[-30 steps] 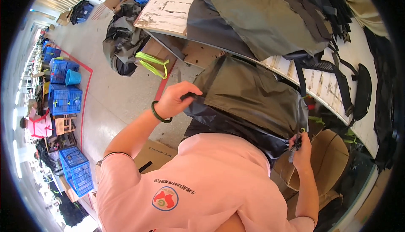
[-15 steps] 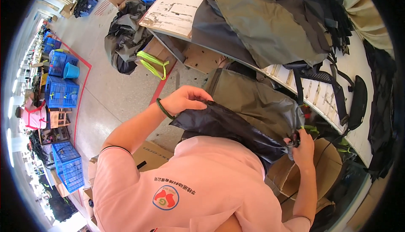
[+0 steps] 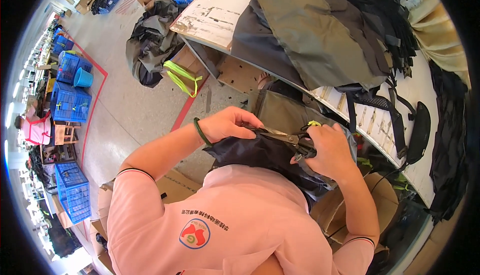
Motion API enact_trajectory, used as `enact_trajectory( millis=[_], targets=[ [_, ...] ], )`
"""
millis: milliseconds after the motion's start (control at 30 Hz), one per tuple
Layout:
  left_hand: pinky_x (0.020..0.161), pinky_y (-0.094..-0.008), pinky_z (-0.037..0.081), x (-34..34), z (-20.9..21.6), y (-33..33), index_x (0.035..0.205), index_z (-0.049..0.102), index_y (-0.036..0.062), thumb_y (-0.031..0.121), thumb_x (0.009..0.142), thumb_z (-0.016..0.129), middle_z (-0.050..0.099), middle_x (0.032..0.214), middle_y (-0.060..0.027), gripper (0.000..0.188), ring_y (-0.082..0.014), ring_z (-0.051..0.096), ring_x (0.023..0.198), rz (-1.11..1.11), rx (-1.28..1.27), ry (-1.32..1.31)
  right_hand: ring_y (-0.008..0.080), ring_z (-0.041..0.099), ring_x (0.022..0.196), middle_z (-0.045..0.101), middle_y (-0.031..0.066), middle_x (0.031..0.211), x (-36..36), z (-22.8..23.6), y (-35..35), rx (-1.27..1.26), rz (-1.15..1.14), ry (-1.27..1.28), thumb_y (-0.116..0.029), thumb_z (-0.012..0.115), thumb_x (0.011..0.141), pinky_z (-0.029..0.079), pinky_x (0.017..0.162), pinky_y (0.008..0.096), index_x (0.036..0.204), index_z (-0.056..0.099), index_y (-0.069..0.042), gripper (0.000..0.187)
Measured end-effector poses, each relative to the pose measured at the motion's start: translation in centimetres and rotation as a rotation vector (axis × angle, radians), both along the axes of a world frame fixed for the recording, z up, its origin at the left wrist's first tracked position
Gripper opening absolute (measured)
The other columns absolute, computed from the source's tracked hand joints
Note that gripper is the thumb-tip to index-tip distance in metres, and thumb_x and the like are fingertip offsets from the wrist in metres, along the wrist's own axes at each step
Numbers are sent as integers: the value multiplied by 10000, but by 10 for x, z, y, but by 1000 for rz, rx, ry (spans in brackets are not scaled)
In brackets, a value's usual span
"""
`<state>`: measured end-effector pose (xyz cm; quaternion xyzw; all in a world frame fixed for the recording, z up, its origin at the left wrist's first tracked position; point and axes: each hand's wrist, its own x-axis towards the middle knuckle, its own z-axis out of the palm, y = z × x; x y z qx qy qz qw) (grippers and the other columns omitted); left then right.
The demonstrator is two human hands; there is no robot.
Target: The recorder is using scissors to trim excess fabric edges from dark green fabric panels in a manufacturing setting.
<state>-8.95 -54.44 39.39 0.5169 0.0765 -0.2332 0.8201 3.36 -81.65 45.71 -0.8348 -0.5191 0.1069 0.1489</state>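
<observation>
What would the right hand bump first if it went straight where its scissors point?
Probably the left hand pinching dark fabric; the scissors in the right hand point there. Depth is unclear; fabric might come first.

Open floor leaves the left hand a wide path to its own side, as far as the blue crates. Farther ahead, a lime-green strap and a crumpled fabric bundle crowd the near corner of the bench. Scissors bar the gap between that hand and the right hand. Beyond them, the bench edge runs diagonally, piled with olive-and-black fabric; an open cardboard carton hems in the right forearm.
</observation>
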Motion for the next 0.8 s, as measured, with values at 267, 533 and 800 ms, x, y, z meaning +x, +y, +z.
enact_trajectory(
  millis=[267,533,800],
  targets=[
    [824,-227,470,4,3,-1,1093,645,-11,-59,830,634,662,1013,-32,267,-83,597,906,-47,-20,-11,259,595,760,612,73,730,5,2,1,-27,54,19,-344,813,597,375,729,365,823,538,-72,448],
    [827,-229,470,4,-1,-1,1093,645,-12,-55,834,630,667,999,-29,262,-84,601,894,-60,4,-25,284,602,683,633,82,682,7,3,-2,-137,48,36,-268,829,563,385,714,361,805,536,-85,421],
    [847,-235,469,6,8,1,1091,643,-26,-57,840,618,668,1015,-44,254,-101,605,916,-80,-1,0,308,597,701,623,94,683,8,-4,-18,-145,-43,61,-294,830,571,384,720,374,807,521,-69,448]
  ],
)
